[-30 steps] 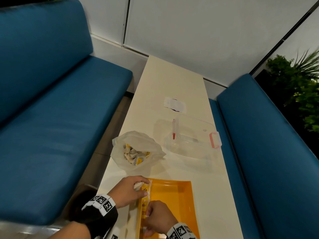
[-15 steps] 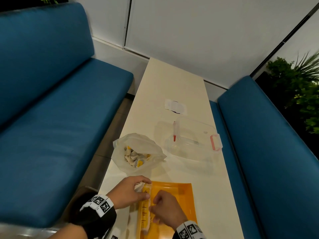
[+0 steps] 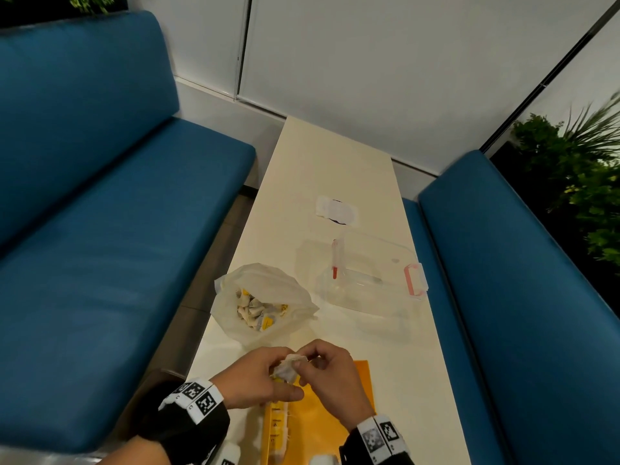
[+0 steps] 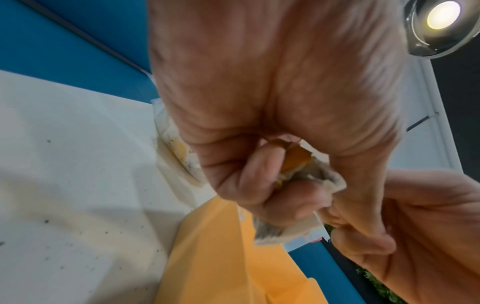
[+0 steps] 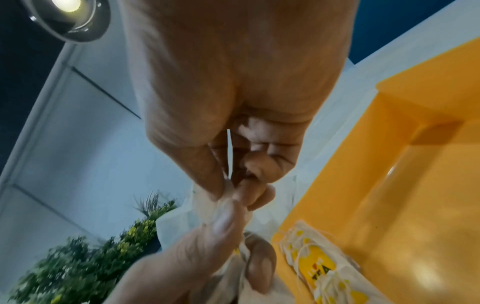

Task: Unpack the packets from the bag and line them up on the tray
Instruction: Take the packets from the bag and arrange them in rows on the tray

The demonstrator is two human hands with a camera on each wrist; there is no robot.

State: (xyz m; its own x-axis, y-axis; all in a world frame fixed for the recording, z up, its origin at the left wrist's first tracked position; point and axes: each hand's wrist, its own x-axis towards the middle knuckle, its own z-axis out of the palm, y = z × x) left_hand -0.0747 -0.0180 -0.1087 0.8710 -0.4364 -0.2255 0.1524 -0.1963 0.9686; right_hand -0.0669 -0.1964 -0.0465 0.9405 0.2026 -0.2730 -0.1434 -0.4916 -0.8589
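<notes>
Both hands have lifted off the row of packets and met above the far end of the tray point(image 3: 364, 384), a smooth orange plastic rectangle. Left of it, the left hand point(image 3: 255, 377) curls round a crumpled bunch of soft white packets point(image 3: 286, 366). From the tray's side, the right hand point(image 3: 330, 370) pinches one corner of that bunch between thumb and fingertips. Flat packets with yellow labels point(image 3: 276, 427) lie in a column along the tray's left wall. Beyond the tray sits the open, wrinkled translucent bag point(image 3: 261, 300), holding more packets.
</notes>
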